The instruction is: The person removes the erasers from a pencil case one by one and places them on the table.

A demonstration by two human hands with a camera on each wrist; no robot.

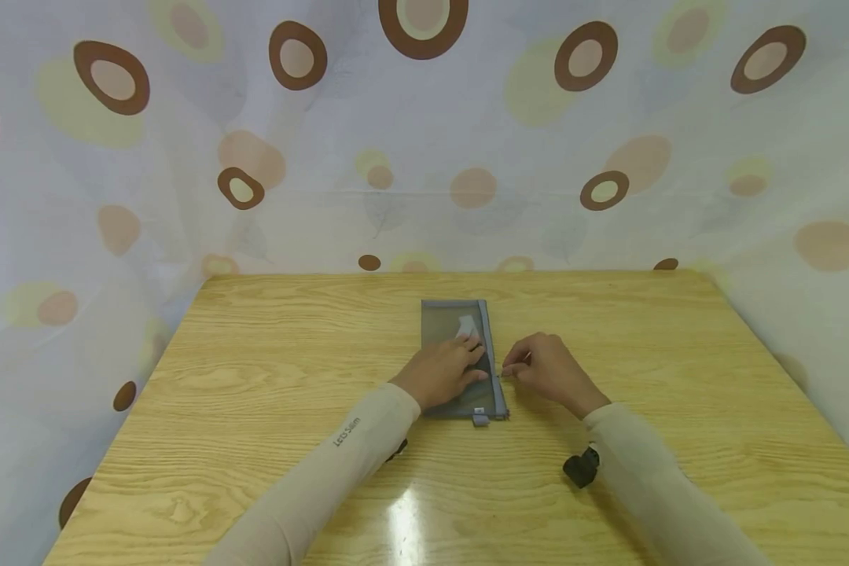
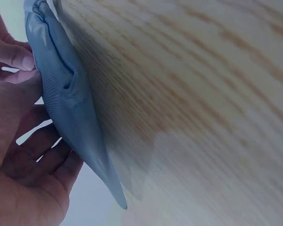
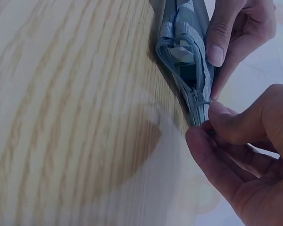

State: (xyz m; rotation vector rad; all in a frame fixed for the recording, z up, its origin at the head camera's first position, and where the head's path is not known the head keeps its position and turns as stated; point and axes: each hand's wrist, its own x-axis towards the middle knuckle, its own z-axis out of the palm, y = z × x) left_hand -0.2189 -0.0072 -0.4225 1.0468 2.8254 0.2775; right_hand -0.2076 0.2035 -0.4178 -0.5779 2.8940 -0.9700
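On the table (image 1: 290, 338), pouch (image 1: 443, 324) lengthwise forward

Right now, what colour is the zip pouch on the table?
The zip pouch is see-through grey with blue-grey edging, best seen in the head view.

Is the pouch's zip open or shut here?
Partly open: the pouch gapes in the right wrist view, while its edges meet near the right hand.

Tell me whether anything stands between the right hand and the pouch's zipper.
Nothing visible does. The right hand appears to pinch the pull of the zipper at the pouch's edge. The left hand rests on the pouch, beside the zipper rather than between the two.
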